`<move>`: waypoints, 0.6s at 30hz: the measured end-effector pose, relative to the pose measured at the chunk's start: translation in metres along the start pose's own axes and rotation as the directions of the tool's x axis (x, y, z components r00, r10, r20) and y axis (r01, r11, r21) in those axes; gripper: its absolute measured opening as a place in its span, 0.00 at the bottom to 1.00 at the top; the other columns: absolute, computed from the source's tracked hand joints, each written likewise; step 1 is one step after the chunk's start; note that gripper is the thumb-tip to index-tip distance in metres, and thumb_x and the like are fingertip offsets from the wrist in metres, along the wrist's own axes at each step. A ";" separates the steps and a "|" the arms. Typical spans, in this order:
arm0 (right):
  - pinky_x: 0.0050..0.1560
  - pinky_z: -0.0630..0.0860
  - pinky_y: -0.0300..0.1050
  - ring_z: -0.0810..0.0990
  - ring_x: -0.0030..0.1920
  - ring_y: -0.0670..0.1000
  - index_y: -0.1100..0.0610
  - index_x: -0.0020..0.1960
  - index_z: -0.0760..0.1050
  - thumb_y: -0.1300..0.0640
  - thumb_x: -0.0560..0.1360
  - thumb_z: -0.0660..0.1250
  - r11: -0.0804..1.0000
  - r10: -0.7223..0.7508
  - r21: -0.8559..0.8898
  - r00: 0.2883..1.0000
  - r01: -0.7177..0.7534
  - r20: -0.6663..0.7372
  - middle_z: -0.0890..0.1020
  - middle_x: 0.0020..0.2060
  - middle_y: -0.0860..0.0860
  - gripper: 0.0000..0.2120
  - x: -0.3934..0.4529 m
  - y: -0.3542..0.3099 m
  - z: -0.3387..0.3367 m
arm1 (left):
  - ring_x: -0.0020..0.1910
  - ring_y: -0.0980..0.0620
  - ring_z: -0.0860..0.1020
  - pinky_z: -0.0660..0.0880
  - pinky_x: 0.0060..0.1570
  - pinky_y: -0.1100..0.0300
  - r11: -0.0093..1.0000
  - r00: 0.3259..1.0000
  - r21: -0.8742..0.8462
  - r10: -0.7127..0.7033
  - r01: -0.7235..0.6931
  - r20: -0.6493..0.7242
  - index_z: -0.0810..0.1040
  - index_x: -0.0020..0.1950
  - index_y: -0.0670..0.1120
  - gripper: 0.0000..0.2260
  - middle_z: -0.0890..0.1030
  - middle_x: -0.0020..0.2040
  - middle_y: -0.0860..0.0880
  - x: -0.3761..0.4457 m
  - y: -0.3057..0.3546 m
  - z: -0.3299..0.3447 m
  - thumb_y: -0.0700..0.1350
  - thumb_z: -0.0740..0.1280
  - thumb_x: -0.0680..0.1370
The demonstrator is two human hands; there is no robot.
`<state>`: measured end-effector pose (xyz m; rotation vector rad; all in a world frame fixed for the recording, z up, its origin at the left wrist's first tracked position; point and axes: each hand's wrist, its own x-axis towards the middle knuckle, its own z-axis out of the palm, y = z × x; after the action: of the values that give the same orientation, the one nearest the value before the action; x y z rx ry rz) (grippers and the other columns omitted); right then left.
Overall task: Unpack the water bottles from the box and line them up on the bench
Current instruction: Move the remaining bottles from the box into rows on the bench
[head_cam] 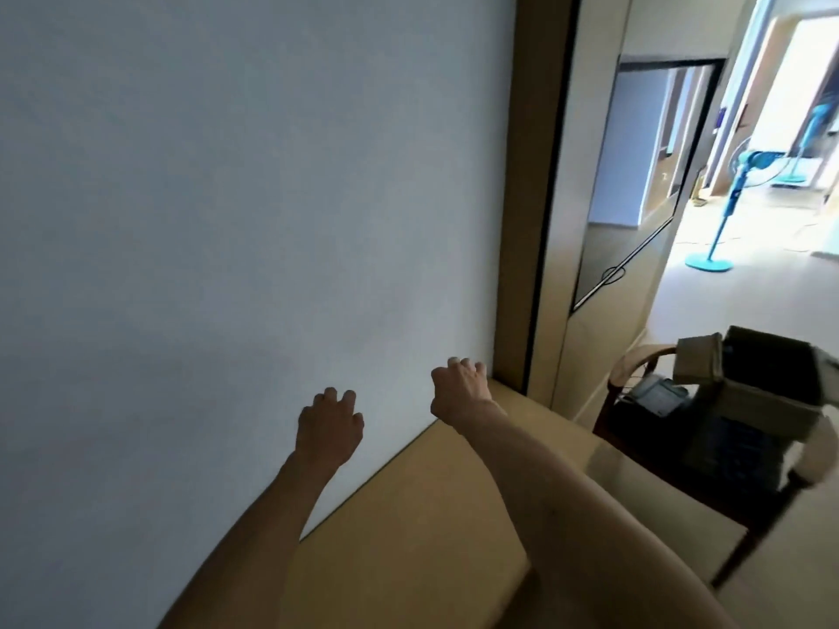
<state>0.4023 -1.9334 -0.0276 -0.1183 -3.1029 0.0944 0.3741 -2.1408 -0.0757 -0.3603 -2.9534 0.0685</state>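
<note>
While both hands reach forward with nothing in them, no water bottle shows anywhere in the frame, so whatever bottles there are must be hidden, presumably inside the box (749, 379). The left hand (328, 429) hangs in front of the pale wall (227, 197) with its fingers (338, 397) loosely curled and holding nothing. The right hand (456, 390) hovers close over the far end of the counter (408, 515), its fingers (467, 364) also loosely bent and holding nothing; whether they touch the wall or the surface I cannot tell.

That cardboard carton sits well to the right of the right fingers, flaps open, on a dark wooden chair (644, 465) just beyond the counter's end. Its inside is dark and blurred.

Risks, as I judge them: the carton looks tilted and may overhang the chair seat, so a one-handed pull at a bottle could tip it or drag it off onto the floor. Reaching across from here means twisting right, and a forearm could catch an upright flap. The counter is narrow against the wall, so bottles set down near its front edge could roll or be knocked off by the next reach. A blue standing fan (726, 206) stands far beyond the right fingers, out of the way.
</note>
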 end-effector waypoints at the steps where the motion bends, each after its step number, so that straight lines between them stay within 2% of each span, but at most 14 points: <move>1: 0.64 0.65 0.53 0.72 0.58 0.57 0.56 0.53 0.77 0.61 0.72 0.63 0.999 0.047 0.004 0.999 -0.047 0.001 0.74 0.54 0.55 0.10 -0.007 0.027 -0.003 | 0.59 0.47 0.74 0.73 0.53 0.55 0.999 0.999 0.002 0.040 -0.040 0.008 0.69 0.69 0.48 0.17 0.73 0.64 0.45 0.007 0.028 -0.003 0.52 0.56 0.82; 6: 0.66 0.64 0.57 0.70 0.62 0.59 0.55 0.58 0.77 0.60 0.73 0.62 0.968 0.252 0.014 0.968 -0.252 0.011 0.72 0.60 0.58 0.14 -0.053 0.156 -0.012 | 0.62 0.46 0.70 0.69 0.59 0.53 0.961 0.960 -0.025 0.276 -0.275 0.050 0.66 0.72 0.48 0.19 0.68 0.68 0.44 0.040 0.167 -0.013 0.52 0.56 0.81; 11: 0.69 0.61 0.62 0.66 0.68 0.63 0.55 0.65 0.73 0.59 0.73 0.66 0.872 0.483 0.079 0.876 -0.482 0.013 0.69 0.66 0.62 0.20 -0.092 0.275 -0.022 | 0.61 0.44 0.71 0.70 0.57 0.51 0.873 0.874 -0.057 0.486 -0.484 0.018 0.68 0.70 0.47 0.19 0.70 0.66 0.42 0.062 0.308 -0.020 0.50 0.57 0.80; 15: 0.65 0.67 0.59 0.70 0.63 0.62 0.55 0.65 0.72 0.55 0.71 0.69 0.779 0.618 0.142 0.786 -0.611 -0.013 0.72 0.61 0.59 0.23 -0.111 0.353 -0.024 | 0.65 0.43 0.71 0.69 0.62 0.50 0.777 0.779 -0.057 0.626 -0.627 -0.027 0.68 0.71 0.48 0.20 0.67 0.70 0.41 0.077 0.400 -0.017 0.50 0.60 0.79; 18: 0.63 0.67 0.59 0.71 0.61 0.62 0.53 0.65 0.71 0.55 0.71 0.70 0.727 0.678 0.147 0.735 -0.670 -0.002 0.72 0.59 0.59 0.24 -0.116 0.406 -0.023 | 0.67 0.43 0.70 0.68 0.65 0.48 0.740 0.745 -0.087 0.666 -0.667 -0.050 0.70 0.70 0.49 0.20 0.68 0.71 0.41 0.094 0.463 -0.012 0.50 0.63 0.78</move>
<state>0.5492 -1.5367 -0.0338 -1.2209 -2.7993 0.3127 0.3946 -1.6689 -0.0787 -1.4142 -2.6462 0.0025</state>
